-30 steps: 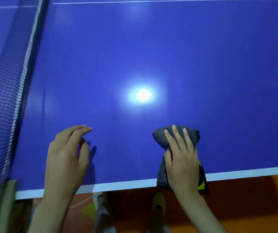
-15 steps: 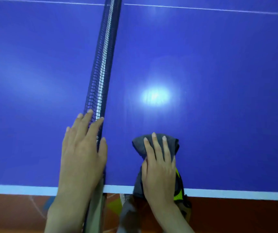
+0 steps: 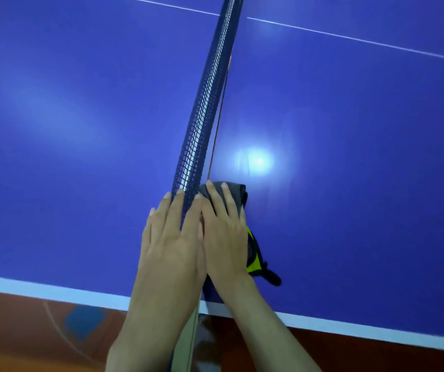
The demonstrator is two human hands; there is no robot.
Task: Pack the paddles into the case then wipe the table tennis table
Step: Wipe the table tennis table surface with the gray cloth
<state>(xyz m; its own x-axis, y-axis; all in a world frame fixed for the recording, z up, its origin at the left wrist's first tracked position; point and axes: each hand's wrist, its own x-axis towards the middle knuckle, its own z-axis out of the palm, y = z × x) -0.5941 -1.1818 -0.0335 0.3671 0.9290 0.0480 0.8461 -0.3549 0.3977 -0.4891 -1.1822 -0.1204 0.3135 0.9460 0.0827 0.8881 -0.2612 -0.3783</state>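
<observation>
Gleaming blue table (image 3: 349, 130), net (image 3: 210, 89), orange floor (image 3: 27, 331).

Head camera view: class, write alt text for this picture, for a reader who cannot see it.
A person's right hand presses a grey cloth flat on a blue table tennis table, right beside the net. The left hand lies with straight fingers over the net's near end. A white line edges the table, with orange floor below.

Net (image 3: 204, 108) runs 6 to 12 o'clock, blocking crossings between table (image 3: 349, 157) halves. Bare surface at 9 and 3 o'clock; both hands (image 3: 172, 242) crowd the net's near end.
</observation>
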